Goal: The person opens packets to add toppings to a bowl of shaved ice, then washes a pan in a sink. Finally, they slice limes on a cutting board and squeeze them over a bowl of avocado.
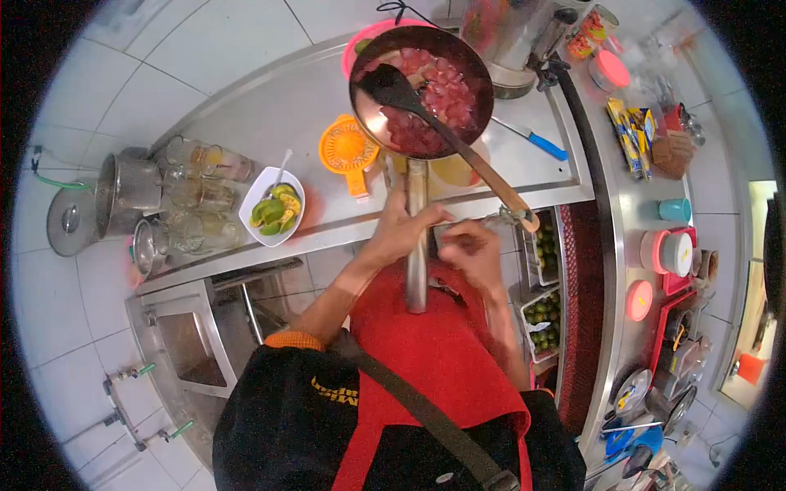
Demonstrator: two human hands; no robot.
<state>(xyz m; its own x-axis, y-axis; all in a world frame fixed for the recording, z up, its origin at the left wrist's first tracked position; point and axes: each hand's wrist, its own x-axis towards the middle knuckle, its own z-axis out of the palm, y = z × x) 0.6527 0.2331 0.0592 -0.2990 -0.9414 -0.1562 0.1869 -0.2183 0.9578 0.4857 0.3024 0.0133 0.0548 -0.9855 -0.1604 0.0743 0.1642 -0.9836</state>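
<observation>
Red apron [442, 352] cloth fills the lower middle of the frame, closest to the lens. Left of centre, a white bowl [273, 240] holds cut green fruit [274, 211], with an orange juicer [348, 147] to its right. Next comes the left hand [397, 233], seemingly closed around the handle [417, 278] of the pan [372, 123], thumb across the metal, other fingers largely hidden. At upper centre, the pan carries wet-looking red chunks [446, 94], probably soft and slippery. It should be rigid and heavy at the far end, its smooth handle apt to twist, so a firm hold close to the pan suits it. Across its rim rests a spatula [467, 151], likely light, best taken by the wooden shaft. Right of the handle, the right hand [475, 254] is blurred, fingers curled; whether they pinch anything, I cannot tell.
</observation>
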